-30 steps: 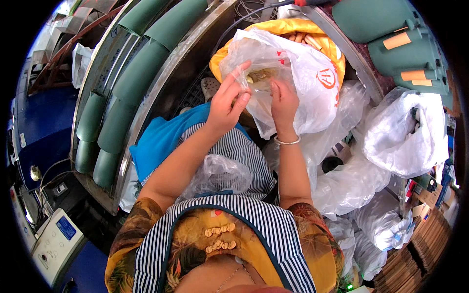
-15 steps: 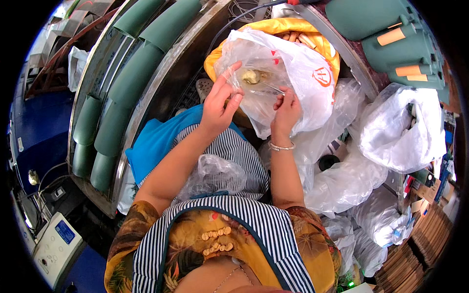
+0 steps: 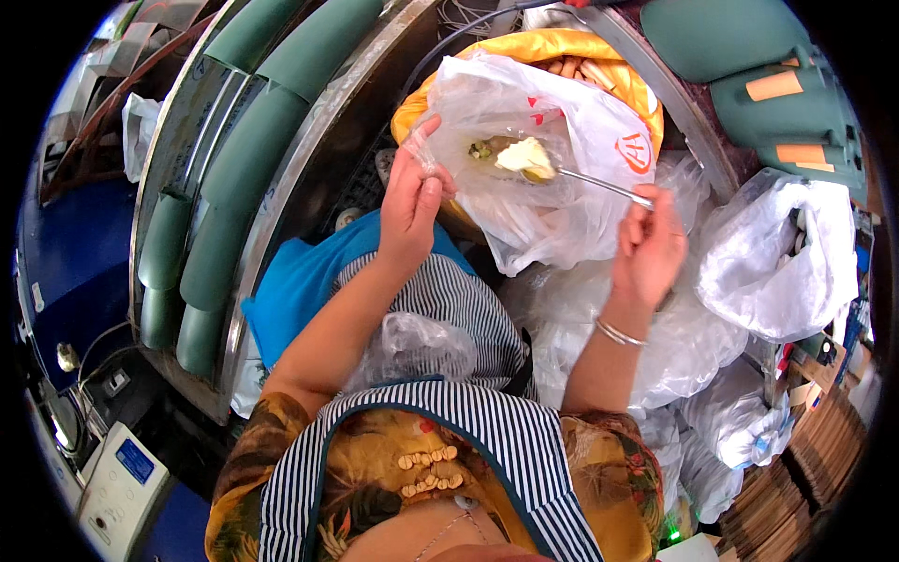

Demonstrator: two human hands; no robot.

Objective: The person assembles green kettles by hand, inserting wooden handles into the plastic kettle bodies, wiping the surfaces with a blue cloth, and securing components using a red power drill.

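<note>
My right hand (image 3: 651, 245) is closed on the end of a metal spoon (image 3: 599, 184). A pale yellow, creamy lump (image 3: 524, 157) is heaped on the spoon, whose bowl it mostly hides. Pinched in the fingers of my left hand (image 3: 412, 199) is the edge of a clear plastic bag (image 3: 427, 161). Small greenish bits (image 3: 481, 149) and some liquid show inside it, left of the lump. Around and beneath lies a white plastic bag (image 3: 599, 108) with red print, resting on a yellow sack (image 3: 552, 41). Beige, finger-like pieces (image 3: 592, 73) show in the sack's mouth.
Metal-edged racks of green curved pieces (image 3: 248, 155) stand to the left, with more green pieces (image 3: 749, 47) at the upper right. A white bag (image 3: 782, 253) stands open at the right, near clear plastic wrapping (image 3: 674, 351). Stacked cardboard (image 3: 777, 492) sits lower right.
My right hand has moved right and slightly down with the spoon, drawing its pale lump rightward. The greenish bits now show. My left hand stays at the bag's edge, shifted slightly.
</note>
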